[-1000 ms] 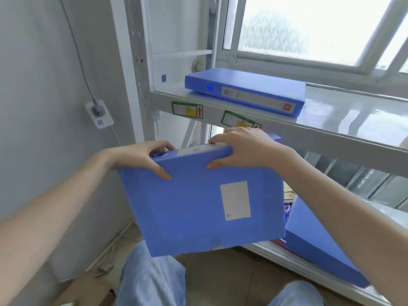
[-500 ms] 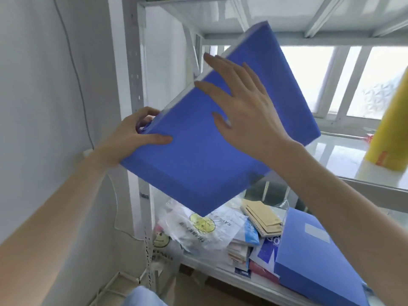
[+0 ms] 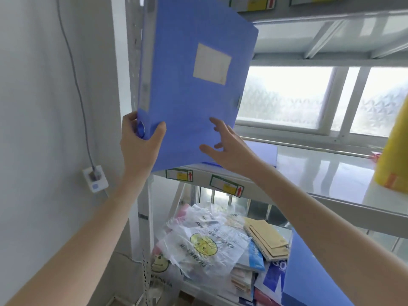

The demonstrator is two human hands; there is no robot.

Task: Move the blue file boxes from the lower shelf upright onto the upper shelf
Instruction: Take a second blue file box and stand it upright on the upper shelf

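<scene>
A blue file box [image 3: 189, 89] with a pale label stands almost upright at the left end of the white shelf [image 3: 320, 173], leaning slightly right. My left hand [image 3: 141, 146] grips its lower spine corner by the round finger hole. My right hand [image 3: 227, 146] rests with spread fingers against the box's lower front face. A second blue file box [image 3: 262, 151] lies flat on the same shelf behind my right hand, mostly hidden. Another blue file box [image 3: 309, 274] lies on the lower shelf at the right.
A yellow container [image 3: 395, 151] stands on the shelf at the right edge. The lower shelf holds plastic bags [image 3: 203, 241], notebooks [image 3: 267, 241] and papers. A white upright post [image 3: 136, 51] and the wall with a socket [image 3: 95, 178] are at left. Another shelf [image 3: 331, 9] lies overhead.
The box has swung from a tilted, flat-faced hold to nearly upright and moved to the shelf's left end. My left hand now grips the lower spine; my right hand slid down to the box's bottom.
</scene>
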